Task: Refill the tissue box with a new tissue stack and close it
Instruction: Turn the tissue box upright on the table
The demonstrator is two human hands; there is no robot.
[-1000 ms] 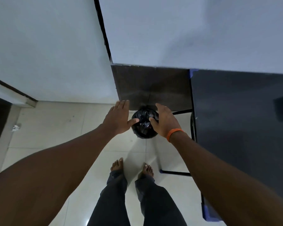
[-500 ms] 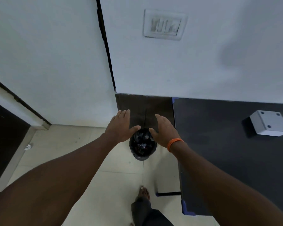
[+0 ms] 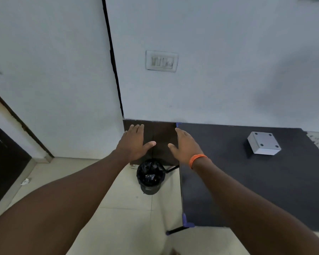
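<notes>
Both hands are out in front, in the middle of the frame, and both are empty. The left hand (image 3: 134,144) is flat with its fingers spread and holds nothing. The right hand (image 3: 185,147), with a thin orange band (image 3: 197,160) on its wrist, is spread wide too and holds nothing.

A second ago the hands hung right over the small round bin with a black plastic bag (image 3: 150,176), one hand on each side of its top. Now the bin sits lower in the frame, below the hands, and well apart from them. The view has tipped up, so the white wall switch plate (image 3: 161,61) shows in the upper middle and the feet seen before are gone. The hands look the same as before, spread and empty; it is the head that has lifted.

The other new thing is on the right. A small grey box with four dark dots on top (image 3: 263,145) now shows on the dark flat table with blue corners (image 3: 247,190), in the right middle of the frame. It may be the tissue box, lying upside down, but I cannot tell for sure. No new stack of tissues shows anywhere.

So I think the bin part is done, maybe throwing old stuff away, and the person is turning to the table. The refill itself does not look started yet.
</notes>
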